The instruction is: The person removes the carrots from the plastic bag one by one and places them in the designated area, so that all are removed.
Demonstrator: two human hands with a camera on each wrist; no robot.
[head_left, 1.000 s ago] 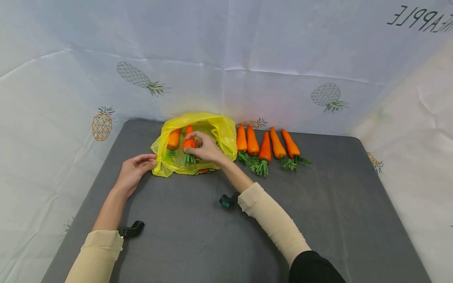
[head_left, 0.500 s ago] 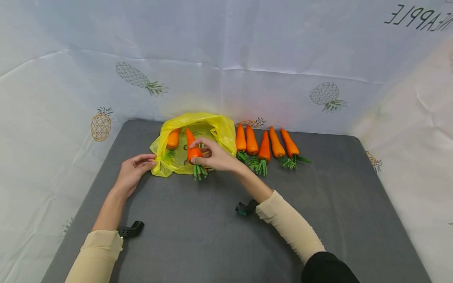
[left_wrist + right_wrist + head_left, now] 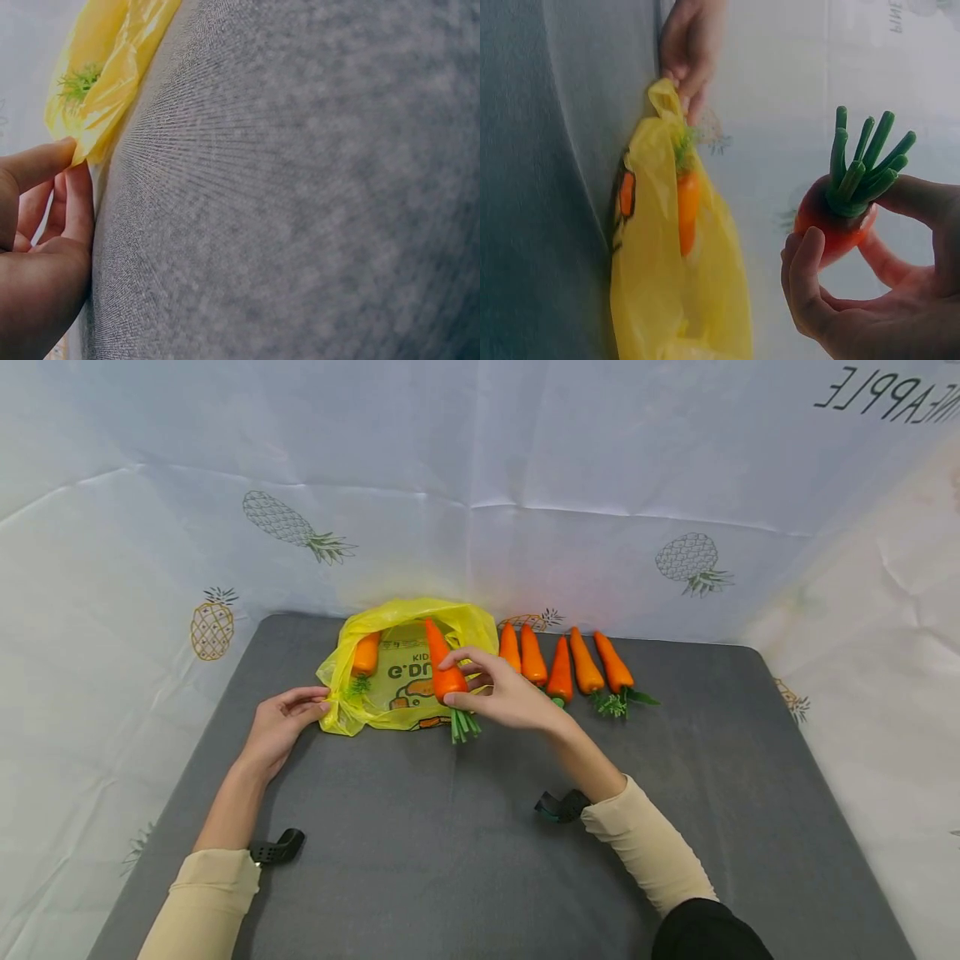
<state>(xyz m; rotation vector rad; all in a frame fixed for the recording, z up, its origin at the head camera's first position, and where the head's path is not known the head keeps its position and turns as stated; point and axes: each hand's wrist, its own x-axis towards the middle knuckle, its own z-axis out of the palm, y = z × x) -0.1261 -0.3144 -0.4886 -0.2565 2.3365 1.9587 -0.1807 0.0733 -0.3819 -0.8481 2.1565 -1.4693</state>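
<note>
My right hand [image 3: 510,693] pinches an orange toy carrot [image 3: 444,672] near its thick end, just below the green stalks. In the head view this carrot overlaps the right part of a yellow plastic bag [image 3: 341,706]; the right wrist view shows the stub of green stalks [image 3: 866,165] close up. My left hand [image 3: 283,727] pinches the bag's left corner between thumb and finger, as the left wrist view shows. The bag's mouth gapes towards me. Inside, at the left, lies another carrot [image 3: 366,654] with feathery green leaves.
Several more carrots lie in a row right of the bag, the rightmost carrot [image 3: 615,662] among them; my right hand partly hides the nearest ones. They rest on a grey tabletop [image 3: 420,852]. A white pineapple-print sheet [image 3: 480,460] hangs behind and at the sides.
My right hand has drawn the carrot out from inside the bag, up and to the right. Print on the bag's inside now shows. My left hand has stayed at the bag's corner.
</note>
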